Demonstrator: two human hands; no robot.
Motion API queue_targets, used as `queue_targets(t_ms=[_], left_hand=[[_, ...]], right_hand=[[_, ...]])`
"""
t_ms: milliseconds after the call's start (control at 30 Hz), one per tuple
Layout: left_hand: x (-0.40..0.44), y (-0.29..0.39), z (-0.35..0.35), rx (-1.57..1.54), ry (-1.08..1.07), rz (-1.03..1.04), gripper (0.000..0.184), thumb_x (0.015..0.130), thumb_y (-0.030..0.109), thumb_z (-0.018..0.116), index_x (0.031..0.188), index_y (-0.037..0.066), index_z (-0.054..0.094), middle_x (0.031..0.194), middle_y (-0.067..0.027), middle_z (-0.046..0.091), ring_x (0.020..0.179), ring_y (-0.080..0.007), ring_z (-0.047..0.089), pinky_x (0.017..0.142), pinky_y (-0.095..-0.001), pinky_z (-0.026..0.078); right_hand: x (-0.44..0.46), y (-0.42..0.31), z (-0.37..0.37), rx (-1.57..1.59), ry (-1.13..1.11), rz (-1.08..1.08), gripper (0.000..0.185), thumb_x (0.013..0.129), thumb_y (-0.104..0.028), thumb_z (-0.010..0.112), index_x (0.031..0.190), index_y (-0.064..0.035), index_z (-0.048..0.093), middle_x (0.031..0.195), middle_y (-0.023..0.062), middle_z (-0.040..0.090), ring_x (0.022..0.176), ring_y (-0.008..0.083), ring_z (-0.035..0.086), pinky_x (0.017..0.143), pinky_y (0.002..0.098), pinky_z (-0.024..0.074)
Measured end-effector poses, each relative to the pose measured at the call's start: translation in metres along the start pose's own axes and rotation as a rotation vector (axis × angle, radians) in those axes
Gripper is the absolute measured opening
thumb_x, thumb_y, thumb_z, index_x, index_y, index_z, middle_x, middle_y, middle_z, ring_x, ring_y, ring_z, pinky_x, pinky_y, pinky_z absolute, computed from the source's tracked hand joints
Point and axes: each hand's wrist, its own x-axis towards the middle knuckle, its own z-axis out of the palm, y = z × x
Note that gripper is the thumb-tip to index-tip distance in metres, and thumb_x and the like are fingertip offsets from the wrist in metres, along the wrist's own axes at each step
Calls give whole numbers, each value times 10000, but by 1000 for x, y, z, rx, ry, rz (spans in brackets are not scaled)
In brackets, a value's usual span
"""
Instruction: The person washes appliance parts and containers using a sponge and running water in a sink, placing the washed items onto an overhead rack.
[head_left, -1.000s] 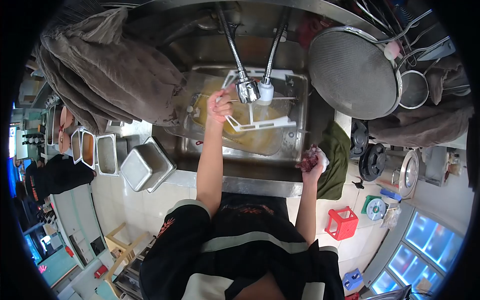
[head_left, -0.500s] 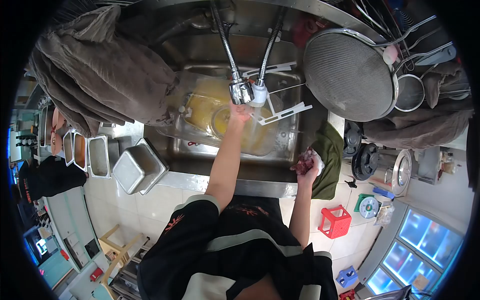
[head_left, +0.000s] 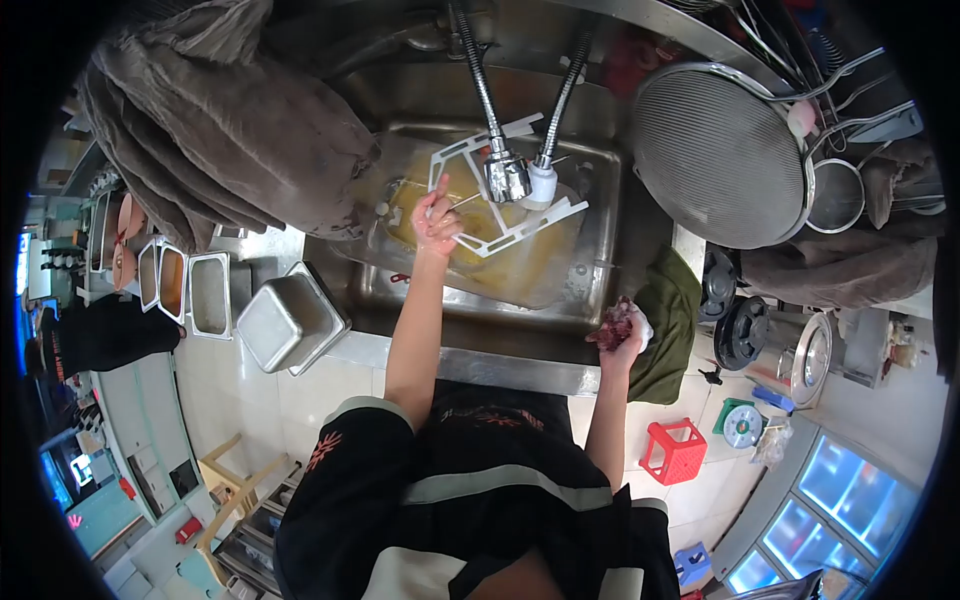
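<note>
My left hand point(head_left: 437, 225) is closed on a white plastic frame point(head_left: 508, 238) with slotted bars, one finger stretched upward. The frame is over the sink point(head_left: 590, 265), partly behind the metal tap head point(head_left: 508, 178) and the white tap head point(head_left: 541, 188). Below it, a clear tub point(head_left: 545, 285) with yellowish contents rests in the sink. At the sink's front right edge, my right hand point(head_left: 628, 345) grips a dark red, crumpled scrubber point(head_left: 615, 325) with white foam on it.
A green cloth point(head_left: 665, 330) drapes over the sink's right edge. Steel pans point(head_left: 285, 320) stand at the left, below a hanging grey cloth point(head_left: 220, 130). A large round strainer point(head_left: 720, 155) hangs at the right. A red stool point(head_left: 675, 450) is on the floor.
My left hand has come out from under the taps toward the left, and the white frame has shifted left and turned with it. My right hand still grips the scrubber in about the same place.
</note>
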Motion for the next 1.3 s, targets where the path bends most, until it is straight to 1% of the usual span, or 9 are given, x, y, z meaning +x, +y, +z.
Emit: queue_targets(t_ms=[167, 367, 467, 567, 733, 1000, 1100, 1200, 1300], left_hand=[[-30, 11, 24, -27, -22, 7, 374, 852, 162, 295, 1187, 32, 398, 424, 13, 307, 300, -46, 304, 276, -162, 261], [-53, -1, 16, -66, -29, -2, 379, 855, 169, 292, 1202, 45, 380, 427, 23, 325, 295, -35, 295, 279, -167, 262], [-40, -35, 0, -164, 16, -34, 369, 853, 170, 302, 1187, 43, 394, 425, 31, 325, 291, -29, 292, 280, -171, 268], [-15, -71, -15, -246, 95, -78, 354, 850, 205, 336, 1145, 33, 432, 421, 39, 310, 290, -33, 291, 276, -173, 266], [29, -107, -53, -266, 266, -89, 375, 841, 268, 372, 1117, 26, 450, 450, 36, 315, 307, -38, 288, 291, -160, 250], [32, -125, -27, -119, 299, -139, 432, 839, 328, 339, 1146, 34, 419, 595, 15, 408, 417, -40, 362, 391, -159, 313], [27, -115, -5, -258, 486, -191, 415, 848, 333, 317, 1112, 41, 448, 632, -20, 466, 454, -56, 390, 406, -176, 322], [19, -103, -16, -185, 580, -154, 385, 840, 333, 335, 1051, 40, 469, 741, -45, 508, 511, -71, 427, 429, -194, 346], [18, -101, 4, 94, 746, -156, 335, 830, 319, 354, 992, 54, 479, 784, -64, 526, 511, -79, 432, 442, -210, 360]], right_hand=[[5, 5, 2, 2, -95, 20, 276, 790, -291, 457, 963, -84, 518, 696, 56, 539, 525, 164, 514, 348, 348, 467], [2, 2, 10, -14, 16, -6, 284, 798, -283, 439, 983, -79, 509, 713, 61, 540, 519, 180, 513, 358, 365, 472], [-11, -6, 21, 29, -11, -23, 224, 791, -205, 453, 913, -31, 521, 755, 81, 563, 560, 163, 536, 440, 241, 461], [-18, -12, 20, 9, -50, -29, 219, 784, -200, 456, 899, -26, 521, 737, 82, 564, 537, 162, 532, 428, 245, 461], [-16, -11, 3, 33, 40, -75, 218, 774, -199, 457, 878, -19, 525, 678, 86, 558, 474, 159, 516, 392, 247, 445], [-8, -9, -29, 73, 90, -65, 248, 773, -223, 467, 918, -30, 525, 660, 80, 555, 458, 167, 517, 357, 265, 431], [2, -2, -41, 96, 95, -47, 262, 779, -241, 471, 946, -47, 528, 682, 74, 561, 471, 161, 521, 375, 266, 441], [2, -2, -37, 53, -21, -9, 276, 785, -256, 470, 972, -61, 530, 715, 68, 571, 490, 153, 527, 400, 264, 455], [-1, -6, -19, 60, -33, 4, 277, 780, -249, 464, 946, -35, 522, 707, 74, 566, 471, 157, 522, 371, 254, 448]])
